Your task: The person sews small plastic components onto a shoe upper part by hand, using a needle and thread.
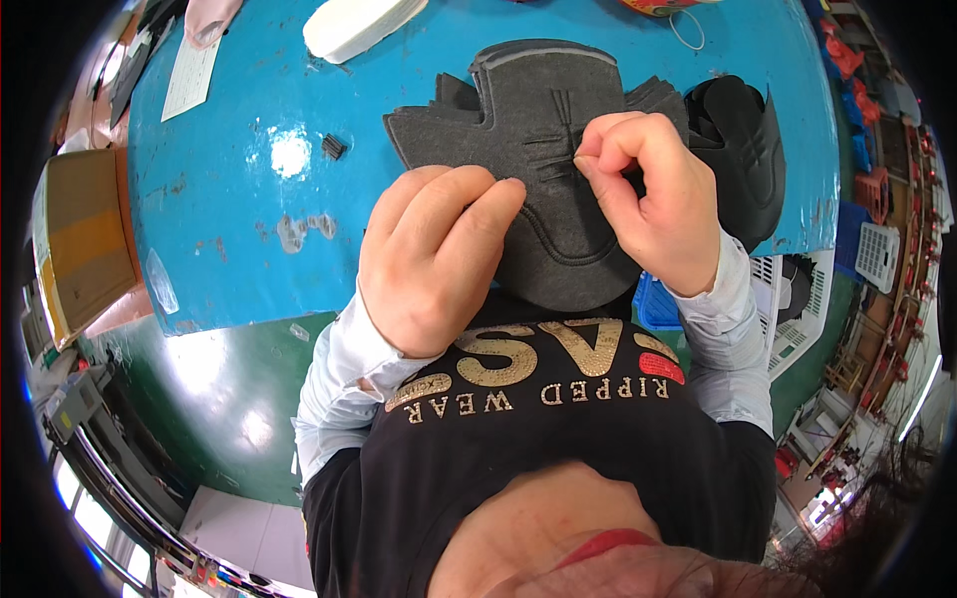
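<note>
A stack of dark grey moulded felt-like pieces [563, 254], with pressed grooves and a curved ridge, lies at the near edge of the blue table. Over its left side my left hand [429, 249] is closed, fingertips curled together near the grooves. My right hand [653, 189] is over the right side, thumb and forefinger pinched together close to the grooved middle. Whatever either pinch holds, if anything, is too small or hidden to make out. Flared edges of lower pieces show beneath the top one on both sides.
To the right on the blue table [229, 239] sits a pile of black moulded pieces [743, 169]. A small black bundle [333, 147] lies left of the stack. Farther back are a white oblong object [364, 25] and a paper slip [191, 80]. A cardboard box [85, 229] stands beyond the left edge; a white crate [802, 319] is below right.
</note>
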`<state>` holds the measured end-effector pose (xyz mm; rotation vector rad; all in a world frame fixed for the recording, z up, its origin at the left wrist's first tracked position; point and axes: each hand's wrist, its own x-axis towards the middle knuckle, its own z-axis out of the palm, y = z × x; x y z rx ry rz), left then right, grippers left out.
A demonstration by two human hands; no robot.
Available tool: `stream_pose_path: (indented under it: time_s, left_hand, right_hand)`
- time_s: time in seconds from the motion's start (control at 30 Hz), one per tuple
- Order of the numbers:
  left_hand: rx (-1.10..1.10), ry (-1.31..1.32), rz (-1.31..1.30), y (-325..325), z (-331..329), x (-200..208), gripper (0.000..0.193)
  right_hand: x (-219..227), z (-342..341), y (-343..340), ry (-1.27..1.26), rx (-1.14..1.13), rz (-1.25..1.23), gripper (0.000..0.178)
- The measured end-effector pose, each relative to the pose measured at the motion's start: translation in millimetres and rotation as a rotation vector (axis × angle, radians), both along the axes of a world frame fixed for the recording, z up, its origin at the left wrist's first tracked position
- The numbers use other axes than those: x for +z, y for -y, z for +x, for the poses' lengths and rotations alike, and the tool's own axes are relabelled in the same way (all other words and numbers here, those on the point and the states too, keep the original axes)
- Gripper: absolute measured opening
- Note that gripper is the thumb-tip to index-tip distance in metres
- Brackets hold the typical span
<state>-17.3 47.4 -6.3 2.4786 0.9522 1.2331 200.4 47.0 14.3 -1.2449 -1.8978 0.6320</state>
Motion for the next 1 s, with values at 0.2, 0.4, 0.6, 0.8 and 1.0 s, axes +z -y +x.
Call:
stream_pose_path:
  time_s: [0.2,0.4,0.6,0.8,1.0]
  left_hand:
    - [0.006,-0.049,-0.005,2.3,0.3,-0.9,0.043]
    - [0.001,-0.16,-0.014,-0.2,3.9,7.6,0.039]
    - [0.005,-0.361,-0.117,-1.4,10.2,17.7,0.039]
    - [0.028,-0.358,-0.07,-0.9,11.6,16.7,0.039]
    - [-0.011,-0.531,-0.178,-1.7,12.3,33.7,0.048]
  right_hand:
    - [-1.8,-4.7,-5.4,0.137,0.073,0.118,0.022]
    - [0.7,-7.9,-8.9,0.209,0.086,0.164,0.02]
    - [4.7,-0.9,-5.1,0.194,0.043,0.164,0.019]
    - [-3.5,1.5,0.2,0.22,0.04,0.195,0.019]
    - [-7.7,0.4,-2.9,0.419,0.079,0.321,0.02]
